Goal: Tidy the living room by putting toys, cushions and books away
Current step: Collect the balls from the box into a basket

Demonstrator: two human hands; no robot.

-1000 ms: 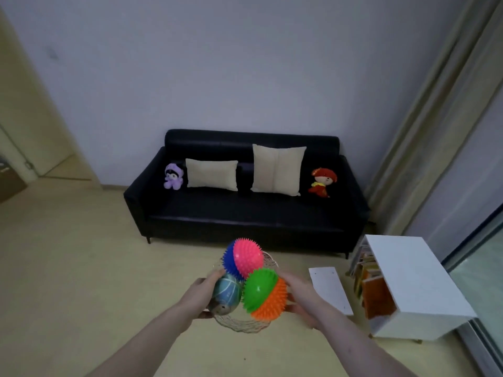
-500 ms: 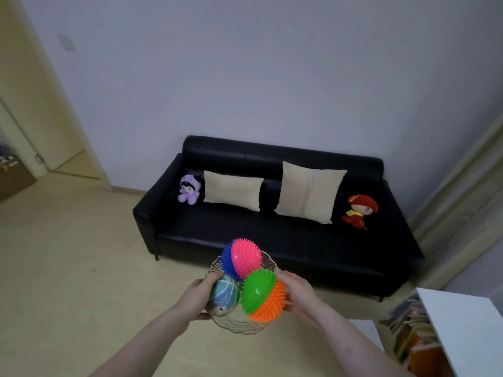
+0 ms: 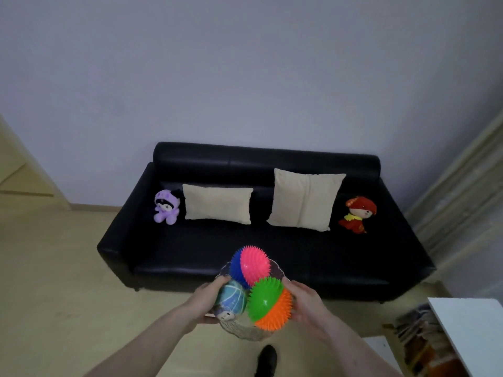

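Note:
I hold a woven basket (image 3: 245, 331) in front of me, my left hand (image 3: 208, 299) on its left side and my right hand (image 3: 306, 304) on its right. Three balls fill it: a pink-and-blue spiky ball (image 3: 250, 265), a green-and-orange spiky ball (image 3: 268, 303) and a smooth bluish ball (image 3: 231, 299). Ahead stands a black sofa (image 3: 258, 248) with two beige cushions (image 3: 217, 204) (image 3: 304, 202), a purple plush toy (image 3: 166, 206) at its left end and a red plush doll (image 3: 358, 214) at its right end.
A white low shelf (image 3: 468, 327) with books (image 3: 419, 333) in it stands at the lower right. A white board (image 3: 378, 346) lies on the floor beside it. Curtains (image 3: 462, 186) hang at the right. My shoe (image 3: 266, 359) shows below the basket. A doorway opens at the far left.
My view has swung left and drawn closer to the sofa, which is now centred and larger. The white shelf has slid to the frame's right edge. Both hands still grip the basket.

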